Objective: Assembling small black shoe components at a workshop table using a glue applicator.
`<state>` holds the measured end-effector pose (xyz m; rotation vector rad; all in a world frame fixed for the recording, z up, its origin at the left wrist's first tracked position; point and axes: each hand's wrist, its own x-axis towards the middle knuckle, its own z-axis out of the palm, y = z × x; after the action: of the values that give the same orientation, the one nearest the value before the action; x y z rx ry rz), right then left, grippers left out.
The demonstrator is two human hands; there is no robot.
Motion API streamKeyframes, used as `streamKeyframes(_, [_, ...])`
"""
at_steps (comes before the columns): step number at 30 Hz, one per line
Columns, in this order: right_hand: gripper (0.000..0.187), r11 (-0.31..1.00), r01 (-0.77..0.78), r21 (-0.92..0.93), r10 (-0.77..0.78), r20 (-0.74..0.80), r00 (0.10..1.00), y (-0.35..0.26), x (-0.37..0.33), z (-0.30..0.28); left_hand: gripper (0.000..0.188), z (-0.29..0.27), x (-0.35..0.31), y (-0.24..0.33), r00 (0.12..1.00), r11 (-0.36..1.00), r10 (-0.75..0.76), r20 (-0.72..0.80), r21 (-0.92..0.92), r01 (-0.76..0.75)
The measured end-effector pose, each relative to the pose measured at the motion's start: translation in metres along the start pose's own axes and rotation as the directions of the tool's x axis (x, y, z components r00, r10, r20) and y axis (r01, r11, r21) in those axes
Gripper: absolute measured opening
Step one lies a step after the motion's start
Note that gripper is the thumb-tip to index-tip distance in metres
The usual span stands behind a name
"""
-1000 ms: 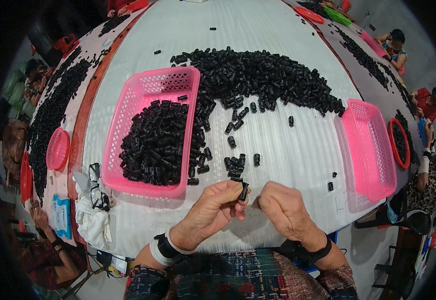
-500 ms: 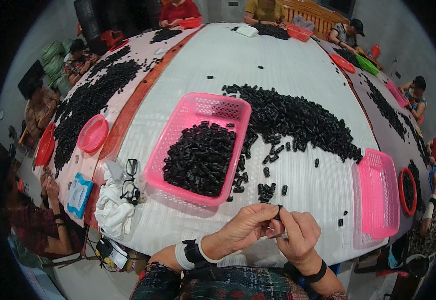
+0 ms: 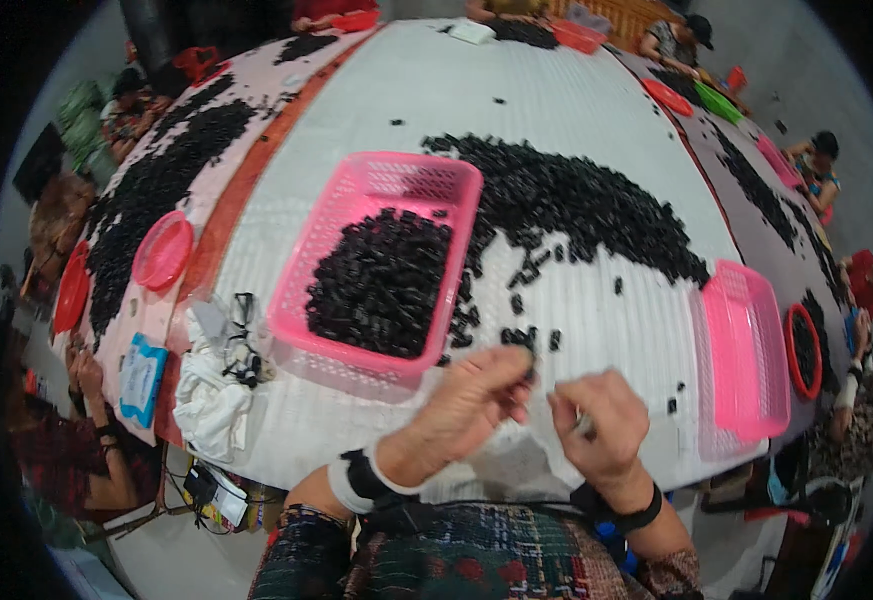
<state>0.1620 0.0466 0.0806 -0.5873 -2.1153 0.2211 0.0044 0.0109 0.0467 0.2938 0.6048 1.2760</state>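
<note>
L forearm (image 3: 314, 493) comes in at lower ctr-left, angled up & to the R; R forearm (image 3: 664, 538) comes in lower right of ctr, angled up & to the L. L wrist (image 3: 402, 464) looks abt straight, in line w/ its forearm. L hand (image 3: 471, 400) sits just below ctr, thumb (image 3: 501, 368) uppermost, tip pinched in toward the fingers (image 3: 516, 402), the lower ones bent under. R hand (image 3: 601, 420) is near it, a bit further R, knuckles up, fingers curled in & pointing L. Hands don't touch; narrow gap btwn. Both slightly blurred, R fingertips esp.
</note>
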Motion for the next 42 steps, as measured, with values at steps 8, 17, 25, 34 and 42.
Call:
streamKeyframes(8, [0.021, 0.908, -0.394, -0.146, 0.419, 0.248, 0.874, 0.066, -0.009, -0.007, 0.019, -0.020, 0.004, 0.071, 0.922, 0.923, 0.268, -0.281, -0.201, -0.330])
streamKeyframes(17, [0.028, 0.794, -0.448, -0.411, 0.606, 0.475, 0.638, 0.086, -0.011, 0.029, 0.023, -0.043, -0.010, 0.095, 0.860, 0.820, 0.444, -0.251, -0.274, -0.503])
streamKeyframes(25, [0.026, 0.789, -0.430, -0.439, 0.610, 0.470, 0.639, 0.086, -0.012, 0.026, 0.018, -0.020, -0.006, 0.076, 0.957, 0.930, 0.290, 0.015, -0.239, -0.278])
streamKeyframes(34, [0.029, 0.623, -0.742, 0.248, 0.476, 0.632, 0.611, 0.033, 0.016, -0.011, 0.018, 0.002, -0.002, 0.042, 0.985, 0.942, 0.026, 0.169, 0.326, -0.080])
streamKeyframes(42, [0.024, 0.509, -0.787, 0.348, 0.388, 0.724, 0.570, 0.027, 0.020, -0.021, 0.025, 0.006, -0.002, 0.033, 0.902, 0.557, 0.102, 0.420, 0.727, -0.402])
